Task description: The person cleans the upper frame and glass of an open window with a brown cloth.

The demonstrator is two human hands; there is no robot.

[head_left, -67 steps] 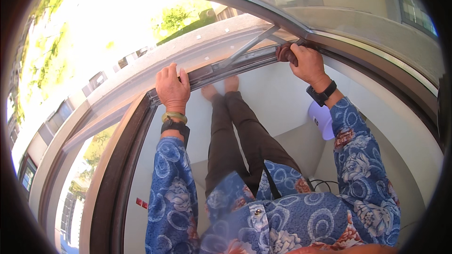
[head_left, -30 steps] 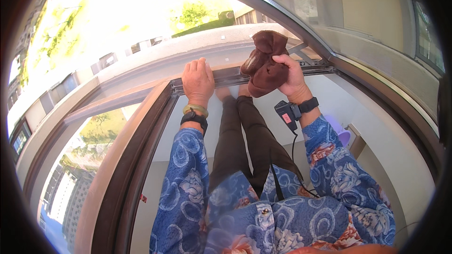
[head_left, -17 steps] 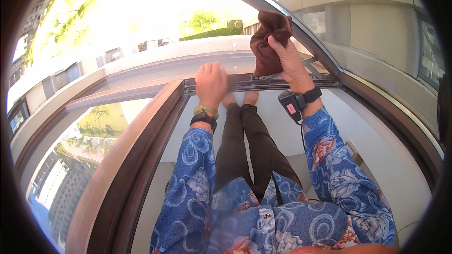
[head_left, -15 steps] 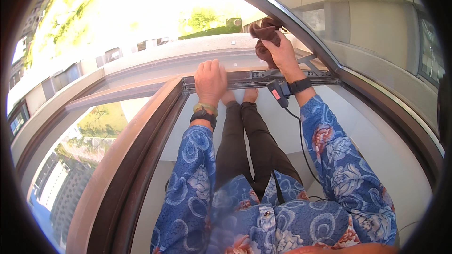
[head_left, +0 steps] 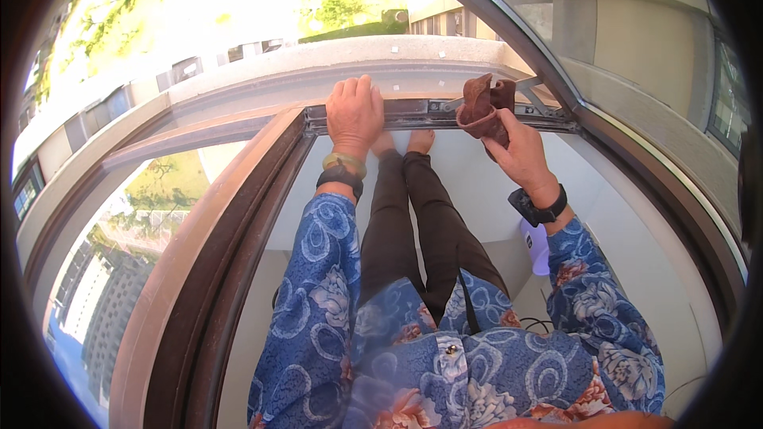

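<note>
My left hand is closed over the bottom rail of the window frame, its fingers folded onto the outer side. In my right hand is a crumpled brown cloth, pinched between thumb and fingers. The cloth is over the right part of the rail, near the metal hinge arm; whether it touches the rail I cannot tell. To the right, the dark-framed window sash stands swung outward. A black band with a small box is on my right wrist.
Outside the rail runs a pale concrete ledge, with trees and buildings far below. A brown upright post bounds the opening at the left, beside a glass pane. My bare feet are below the rail. A light purple object is under my right forearm.
My right hand has drawn back toward me and slightly right with the brown cloth, from beside the open sash to over the rail. My left hand keeps its hold.
</note>
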